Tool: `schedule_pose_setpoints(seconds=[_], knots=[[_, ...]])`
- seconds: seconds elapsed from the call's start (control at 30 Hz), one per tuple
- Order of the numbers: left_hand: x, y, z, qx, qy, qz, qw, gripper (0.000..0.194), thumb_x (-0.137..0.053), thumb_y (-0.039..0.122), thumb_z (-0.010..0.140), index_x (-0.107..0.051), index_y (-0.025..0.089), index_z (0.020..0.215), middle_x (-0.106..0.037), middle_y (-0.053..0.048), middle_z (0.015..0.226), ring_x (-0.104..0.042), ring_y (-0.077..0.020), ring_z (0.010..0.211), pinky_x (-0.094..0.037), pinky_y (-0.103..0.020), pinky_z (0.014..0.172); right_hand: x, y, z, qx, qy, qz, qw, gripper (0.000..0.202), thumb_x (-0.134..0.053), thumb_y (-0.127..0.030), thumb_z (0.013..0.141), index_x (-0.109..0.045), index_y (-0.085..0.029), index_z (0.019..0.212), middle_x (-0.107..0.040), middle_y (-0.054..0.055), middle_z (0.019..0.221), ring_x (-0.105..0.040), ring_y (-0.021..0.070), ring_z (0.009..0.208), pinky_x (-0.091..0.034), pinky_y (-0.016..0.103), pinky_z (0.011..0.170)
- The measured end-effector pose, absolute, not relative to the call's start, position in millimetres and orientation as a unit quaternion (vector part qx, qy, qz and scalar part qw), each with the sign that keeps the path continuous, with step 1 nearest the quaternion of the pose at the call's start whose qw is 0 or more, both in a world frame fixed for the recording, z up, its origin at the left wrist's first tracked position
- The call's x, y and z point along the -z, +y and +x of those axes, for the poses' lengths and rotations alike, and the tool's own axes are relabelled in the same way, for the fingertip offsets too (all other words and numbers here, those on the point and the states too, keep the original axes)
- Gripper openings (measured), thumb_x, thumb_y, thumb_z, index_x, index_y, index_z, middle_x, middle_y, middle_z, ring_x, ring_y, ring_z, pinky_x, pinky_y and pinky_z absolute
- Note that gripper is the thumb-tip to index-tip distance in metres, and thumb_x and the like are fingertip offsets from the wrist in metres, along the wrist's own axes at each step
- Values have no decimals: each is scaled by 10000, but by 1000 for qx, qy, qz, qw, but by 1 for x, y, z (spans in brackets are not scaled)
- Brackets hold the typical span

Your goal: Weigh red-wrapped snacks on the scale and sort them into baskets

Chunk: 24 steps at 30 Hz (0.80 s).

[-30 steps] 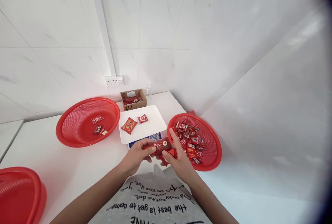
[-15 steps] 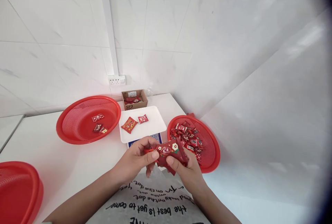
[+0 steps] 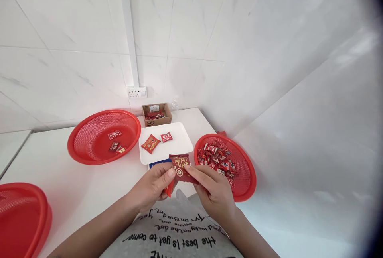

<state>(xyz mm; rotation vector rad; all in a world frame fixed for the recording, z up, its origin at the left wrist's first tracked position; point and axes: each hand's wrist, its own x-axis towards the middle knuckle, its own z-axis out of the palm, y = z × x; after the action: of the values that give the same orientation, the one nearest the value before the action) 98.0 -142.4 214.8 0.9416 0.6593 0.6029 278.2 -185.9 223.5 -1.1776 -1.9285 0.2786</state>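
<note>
Just in front of the scale, my left hand (image 3: 154, 184) is closed on a dark red packet (image 3: 182, 169), with a brighter red packet (image 3: 169, 188) beneath it at the fingers. The right edge of the dark packet is pinched by my right hand (image 3: 213, 188), its fingers lying over the printed front. Behind them, an orange-red packet (image 3: 151, 144) and a smaller red packet (image 3: 166, 136) lie on the white scale plate (image 3: 179, 146). Part of the blue scale base shows below the plate, partly hidden by the hands and packet.
A red basket (image 3: 249, 172) at the right holds many small packets. Another red basket (image 3: 77, 142) at the left holds several. A cardboard box (image 3: 158, 121) with packets stands behind the scale; a third red basket (image 3: 44, 222) is at the left edge.
The dark red packet has been turned; gold lettering now shows instead of the white flowers. My right hand's fingers have moved onto its front, and the brighter packet now hangs lower.
</note>
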Motion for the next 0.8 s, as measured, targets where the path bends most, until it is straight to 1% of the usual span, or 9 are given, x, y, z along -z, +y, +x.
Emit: schedule_pose_setpoints(seconds=[0.1,0.23,0.33,0.43,0.5,0.57,0.67,0.73,0.8], knots=[[-206,-138,100,-267,342,408,803,565,-598,732,638,-465,183,632,-378,67,464,-228,-38,401,-99,-200,392,-210,-183,278,-113,-785,-468,390,433,-420,-113,868,-619,-308,1200,-711,46,940,-661,144,798,-544,256,653],[-173,-125,102,-238,394,356,813,477,-727,581,620,-492,171,684,-403,81,500,-257,-17,389,-105,-181,396,-185,-183,280,-164,-772,-508,345,398,-425,-174,891,-591,-287,1235,-698,60,1049,-662,163,891,-550,283,729],[-139,-107,106,-237,454,330,793,470,-738,562,609,-536,155,731,-452,72,520,-277,-9,376,-102,-171,387,-160,-183,287,-217,-726,-580,299,371,-450,-241,888,-594,-266,1229,-702,70,1041,-664,191,890,-545,331,764],[-111,-81,110,-245,496,349,756,476,-738,555,610,-570,142,778,-497,56,549,-307,-11,377,-121,-162,380,-138,-184,298,-272,-677,-629,270,361,-456,-275,874,-613,-252,1198,-708,64,1010,-659,200,889,-526,362,812],[-98,-63,113,-258,513,355,737,469,-733,553,618,-563,148,784,-493,60,562,-326,-13,387,-135,-156,380,-128,-184,305,-301,-646,-648,271,360,-462,-305,868,-624,-235,1182,-709,65,996,-653,206,898,-510,375,839],[-88,-51,112,-268,530,354,723,462,-713,562,635,-557,154,785,-451,77,550,-327,-15,389,-139,-152,381,-122,-182,309,-322,-619,-658,283,365,-469,-331,861,-633,-216,1166,-710,68,978,-648,211,895,-500,375,847],[-75,-49,107,-263,547,360,708,461,-679,566,663,-578,145,819,-413,87,539,-322,-20,390,-158,-151,381,-116,-179,314,-335,-591,-666,306,364,-480,-344,847,-646,-206,1139,-710,65,945,-645,211,886,-490,363,846],[-68,-55,103,-252,550,375,703,449,-684,544,662,-591,138,827,-419,84,538,-331,-27,397,-181,-153,382,-111,-179,318,-338,-575,-675,315,364,-485,-349,835,-650,-204,1126,-709,63,930,-644,211,882,-485,360,845],[-63,-62,100,-248,550,396,692,413,-706,506,647,-596,143,812,-443,75,541,-368,-41,417,-233,-159,389,-103,-179,324,-346,-556,-687,316,366,-491,-358,822,-652,-200,1110,-709,64,935,-645,211,873,-482,362,844]])
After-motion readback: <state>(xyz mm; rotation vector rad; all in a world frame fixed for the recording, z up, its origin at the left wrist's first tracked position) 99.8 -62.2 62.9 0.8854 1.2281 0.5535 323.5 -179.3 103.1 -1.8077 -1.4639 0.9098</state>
